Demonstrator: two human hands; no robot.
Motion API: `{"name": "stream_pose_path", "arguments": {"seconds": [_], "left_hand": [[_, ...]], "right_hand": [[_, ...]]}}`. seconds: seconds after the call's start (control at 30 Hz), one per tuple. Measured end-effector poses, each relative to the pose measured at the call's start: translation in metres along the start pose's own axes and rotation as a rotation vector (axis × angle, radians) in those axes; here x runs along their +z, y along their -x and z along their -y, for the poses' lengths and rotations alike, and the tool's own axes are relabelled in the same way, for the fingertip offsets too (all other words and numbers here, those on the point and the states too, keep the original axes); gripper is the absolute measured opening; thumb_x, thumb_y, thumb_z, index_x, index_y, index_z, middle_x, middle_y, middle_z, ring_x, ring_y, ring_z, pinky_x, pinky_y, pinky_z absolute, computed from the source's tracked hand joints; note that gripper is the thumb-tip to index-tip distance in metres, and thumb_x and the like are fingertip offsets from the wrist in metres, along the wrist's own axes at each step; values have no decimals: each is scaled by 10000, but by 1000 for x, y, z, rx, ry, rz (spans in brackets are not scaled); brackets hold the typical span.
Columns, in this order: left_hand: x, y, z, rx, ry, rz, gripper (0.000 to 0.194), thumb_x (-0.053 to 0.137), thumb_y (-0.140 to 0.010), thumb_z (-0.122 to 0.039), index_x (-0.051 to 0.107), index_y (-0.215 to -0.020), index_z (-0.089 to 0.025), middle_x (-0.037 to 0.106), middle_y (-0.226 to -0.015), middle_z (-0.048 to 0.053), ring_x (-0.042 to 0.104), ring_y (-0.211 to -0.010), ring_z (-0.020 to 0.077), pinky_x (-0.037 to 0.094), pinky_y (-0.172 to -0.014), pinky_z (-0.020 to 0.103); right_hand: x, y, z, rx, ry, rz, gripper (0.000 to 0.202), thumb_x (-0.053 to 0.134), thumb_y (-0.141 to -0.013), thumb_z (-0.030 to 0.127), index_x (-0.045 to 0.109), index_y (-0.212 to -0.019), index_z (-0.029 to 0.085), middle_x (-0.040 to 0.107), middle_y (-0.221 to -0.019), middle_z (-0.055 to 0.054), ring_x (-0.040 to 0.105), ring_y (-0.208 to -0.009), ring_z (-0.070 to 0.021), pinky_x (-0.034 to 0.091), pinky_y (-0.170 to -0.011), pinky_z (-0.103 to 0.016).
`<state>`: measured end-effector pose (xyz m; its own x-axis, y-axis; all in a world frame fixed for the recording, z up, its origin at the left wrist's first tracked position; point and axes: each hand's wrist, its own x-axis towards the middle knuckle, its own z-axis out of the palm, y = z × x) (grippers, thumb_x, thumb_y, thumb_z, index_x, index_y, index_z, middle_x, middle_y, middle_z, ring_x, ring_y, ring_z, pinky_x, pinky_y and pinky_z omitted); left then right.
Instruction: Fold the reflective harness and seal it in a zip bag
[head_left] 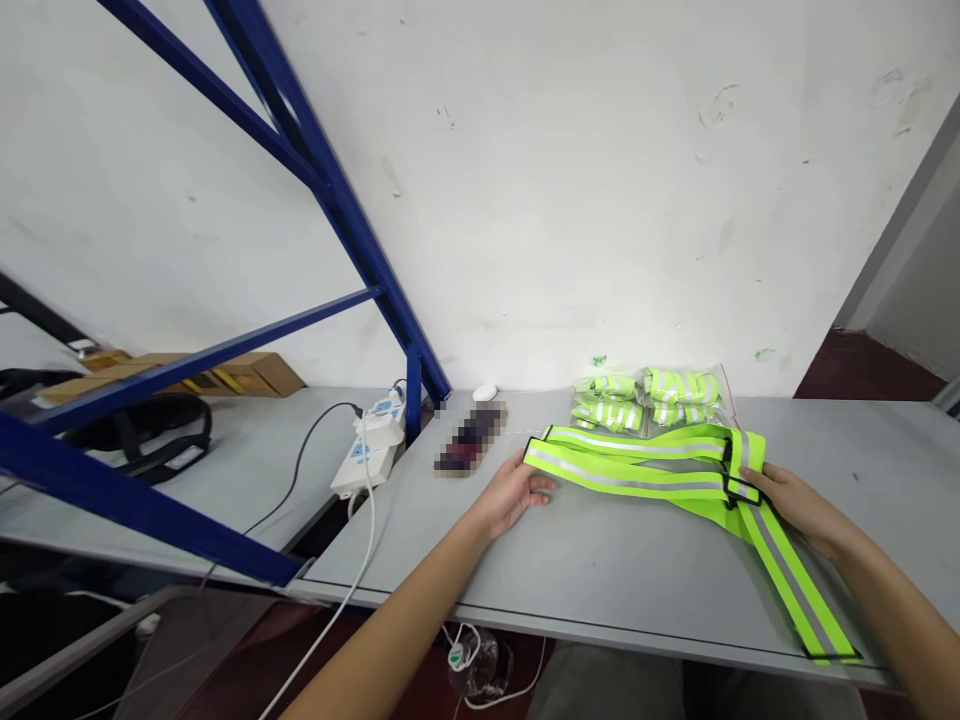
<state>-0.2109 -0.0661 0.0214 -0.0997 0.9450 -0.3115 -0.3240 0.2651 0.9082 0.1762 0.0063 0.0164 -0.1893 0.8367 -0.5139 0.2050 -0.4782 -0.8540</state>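
One fluorescent yellow-green webbing strap with silver reflective stripes (637, 482) stretches across the grey table (600, 570), at four o'clock in the view. The left hand (517, 495) is pinched on its nine-o'clock end; the right hand (787, 495) is clamped on it at three o'clock, beside a black rectangular buckle (739, 497). At twelve o'clock beyond lie clear plastic bags of bundled yellow-green straps (681, 388). Judging by its lie, the long bands are already roughly alongside each other; the five-o'clock tail is not yet gathered in, and this strap is unbagged.

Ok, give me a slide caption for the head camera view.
Left hand and right hand hold lime reflective straps over a gray table, with bagged bundles by the wall.
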Motion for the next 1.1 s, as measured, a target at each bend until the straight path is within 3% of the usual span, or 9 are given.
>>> {"name": "stream_pose_path", "arguments": {"seconds": [0.13, 0.27, 0.4, 0.57, 0.77, 0.93, 1.03, 1.1], "left_hand": [[0, -1, 0, 17, -46, 39, 414, 710, -754, -337, 510, -1093, -210, 602, -767, -18, 587, -562, 97, 421, -488, 198], [-5, -6, -8, -25, -208, 122, 581, 709, -724, -251, 454, -1245, -244, 498, -568, -92, 481, -435, 85, 338, -414, 180], [-10, -5, -18, 45, -597, 273, 513, 742, -691, -265, 504, -1141, -200, 527, -615, -86, 443, -429, 66, 360, -399, 194], [-14, -2, -13, 103, -652, 351, 422, 740, -727, -372, 495, -1016, -186, 540, -646, -79, 441, -413, 52, 368, -390, 196], [-21, 1, -2, 137, -535, 345, 401, 742, -739, -375, 499, -987, -175, 527, -601, -87, 409, -370, 41, 322, -359, 181], [-27, 2, -4, 89, -516, 356, 424, 761, -709, -405, 515, -965, -174, 502, -627, -83, 354, -376, 30, 292, -348, 178], [-28, 1, -9, 30, -604, 342, 450, 662, -767, -528, 541, -1028, -182, 448, -615, -79, 330, -407, 54, 310, -360, 195], [-26, 1, -12, 47, -795, 254, 458, 498, -858, -586, 571, -1071, -187, 447, -597, -59, 374, -441, 85, 342, -405, 213]], "right_hand": [[0, 1, 2, -12, 61, 7, 399, 595, -861, 404, 591, -1195, 186, 752, -1039, -71, 717, -890, -276, 568, -782, -352], [-4, -3, 3, -83, 210, -19, 345, 580, -859, 443, 639, -1090, 194, 745, -1056, -70, 707, -909, -279, 557, -791, -344], [-9, -6, 3, -153, 279, -81, 314, 606, -817, 450, 674, -986, 194, 761, -933, -68, 694, -918, -288, 541, -823, -357], [-16, -9, 3, -142, 324, -159, 288, 615, -769, 449, 664, -893, 193, 752, -809, -57, 694, -797, -281, 550, -719, -349], [-35, -16, -2, -84, 366, -183, 273, 630, -742, 448, 626, -849, 197, 740, -738, -58, 689, -719, -285, 539, -614, -335], [-36, -14, 0, -57, 329, -144, 258, 637, -755, 460, 611, -788, 206, 740, -719, -58, 679, -659, -262, 529, -583, -315], [-31, -10, 4, -26, 299, -138, 238, 631, -763, 441, 609, -816, 210, 744, -739, -52, 688, -692, -264, 536, -614, -316], [-28, -7, 7, -36, 316, -146, 213, 641, -754, 411, 608, -825, 213, 750, -772, -45, 695, -759, -270, 540, -648, -309]]}}
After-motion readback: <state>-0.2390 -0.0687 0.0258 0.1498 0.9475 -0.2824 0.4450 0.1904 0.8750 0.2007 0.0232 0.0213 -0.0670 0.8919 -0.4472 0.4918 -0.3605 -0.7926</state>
